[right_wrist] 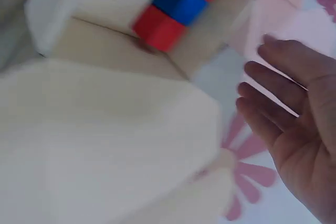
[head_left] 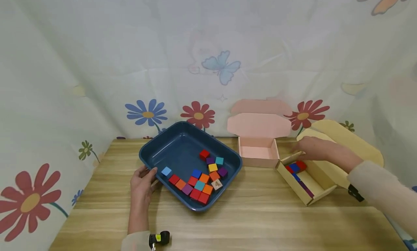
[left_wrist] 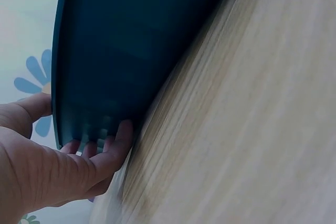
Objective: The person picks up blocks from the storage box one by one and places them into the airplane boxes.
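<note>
Multicoloured cubes lie mostly in a dark-blue rectangular tray, apparently awaiting boxing; several already occupy an open yellow cardboard box. Left hand grips the tray; right hand, fingers extended, holds nothing.

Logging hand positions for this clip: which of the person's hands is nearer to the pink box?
Right. The right hand is just right of the pink box, near the yellow box; the left hand is farther off, gripping the left side of the blue tray.
</note>
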A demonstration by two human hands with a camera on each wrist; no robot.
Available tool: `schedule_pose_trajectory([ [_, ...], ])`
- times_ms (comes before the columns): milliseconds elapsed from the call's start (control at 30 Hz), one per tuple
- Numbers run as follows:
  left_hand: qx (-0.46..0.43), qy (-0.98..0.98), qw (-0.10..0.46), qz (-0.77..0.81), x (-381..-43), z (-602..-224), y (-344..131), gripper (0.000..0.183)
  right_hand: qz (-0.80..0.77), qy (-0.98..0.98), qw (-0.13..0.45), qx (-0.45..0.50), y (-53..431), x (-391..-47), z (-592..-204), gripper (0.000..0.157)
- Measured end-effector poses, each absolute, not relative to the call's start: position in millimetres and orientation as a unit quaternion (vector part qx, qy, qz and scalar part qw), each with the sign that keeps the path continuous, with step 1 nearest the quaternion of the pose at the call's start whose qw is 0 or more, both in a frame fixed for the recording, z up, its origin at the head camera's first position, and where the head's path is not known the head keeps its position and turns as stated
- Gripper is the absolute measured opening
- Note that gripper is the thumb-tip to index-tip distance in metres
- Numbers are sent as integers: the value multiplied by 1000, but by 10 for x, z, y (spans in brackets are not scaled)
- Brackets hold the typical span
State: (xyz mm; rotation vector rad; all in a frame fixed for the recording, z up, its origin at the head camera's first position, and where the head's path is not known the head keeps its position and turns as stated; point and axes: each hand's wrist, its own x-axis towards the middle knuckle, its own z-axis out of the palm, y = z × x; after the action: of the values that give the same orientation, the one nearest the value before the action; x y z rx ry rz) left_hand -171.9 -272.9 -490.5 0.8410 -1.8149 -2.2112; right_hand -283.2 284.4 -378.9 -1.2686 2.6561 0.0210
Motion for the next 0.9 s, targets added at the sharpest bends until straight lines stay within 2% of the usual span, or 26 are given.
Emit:
schedule_pose_trajectory([
  [100,282,-609,80,-737,-1730,-4900,-2740,72,-37,916,102,-386,2712,-2746,-3592,55],
  [233,288,-609,82,-734,-1752,-4888,-2753,71,-76,912,120,-386,2514,-2637,-3471,73],
  [400,286,-609,84,-735,-1771,-4889,-2766,72,-58,889,96,-444,2198,-2608,-3438,73],
  [900,281,-597,84,-747,-1719,-4923,-2756,72,39,823,111,-556,846,-2632,-3440,73],
])
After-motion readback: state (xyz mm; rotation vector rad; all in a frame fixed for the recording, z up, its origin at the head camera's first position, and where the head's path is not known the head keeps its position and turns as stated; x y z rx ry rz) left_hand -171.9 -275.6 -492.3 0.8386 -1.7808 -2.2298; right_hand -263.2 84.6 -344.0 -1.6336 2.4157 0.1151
